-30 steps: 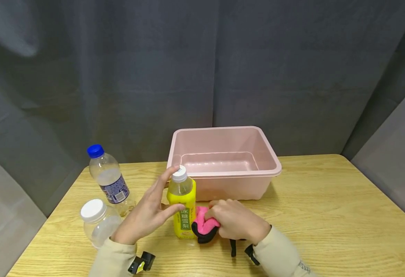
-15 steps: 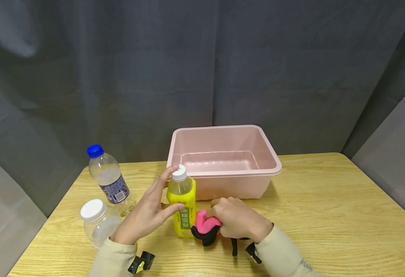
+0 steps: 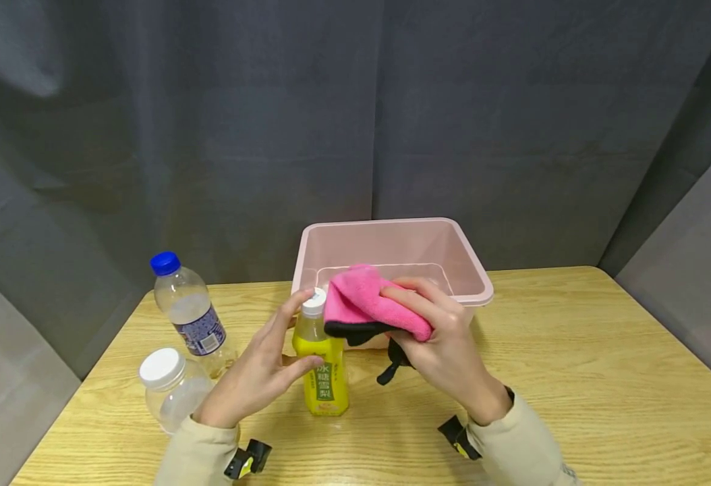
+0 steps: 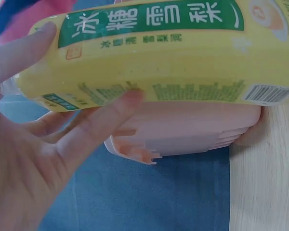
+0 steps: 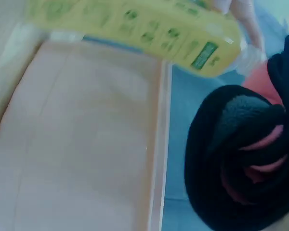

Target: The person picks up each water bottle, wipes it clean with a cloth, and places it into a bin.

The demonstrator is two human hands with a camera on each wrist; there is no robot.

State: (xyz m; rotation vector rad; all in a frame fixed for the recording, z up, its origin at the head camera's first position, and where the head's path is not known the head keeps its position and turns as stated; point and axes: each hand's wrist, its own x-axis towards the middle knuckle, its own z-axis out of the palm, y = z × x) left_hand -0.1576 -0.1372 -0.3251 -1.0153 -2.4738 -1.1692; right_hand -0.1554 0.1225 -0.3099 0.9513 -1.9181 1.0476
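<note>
A yellow-labelled drink bottle (image 3: pixel 325 378) with a white cap stands upright on the table. My left hand (image 3: pixel 258 374) holds it from the left, thumb on the front of the label and a finger at the cap. In the left wrist view the thumb (image 4: pixel 26 50) lies across the label near the shoulder. My right hand (image 3: pixel 443 337) grips a folded pink cloth (image 3: pixel 364 304) with black edging, raised beside the bottle's top and in front of the bin. A black loop hangs beneath the cloth. The right wrist view shows its black folded edges (image 5: pixel 216 159) close up.
Behind the bottle stands a pink plastic bin (image 3: pixel 483 290). On the left are a clear bottle (image 3: pixel 200 331) with a blue cap and a round clear jar (image 3: pixel 176 395) with a white lid. A dark grey curtain (image 3: pixel 258 135) hangs behind the wooden table (image 3: pixel 562 364).
My right hand has lifted the pink cloth from low beside the bottle up to the height of its cap. The left hand and the bottle have stayed almost still.
</note>
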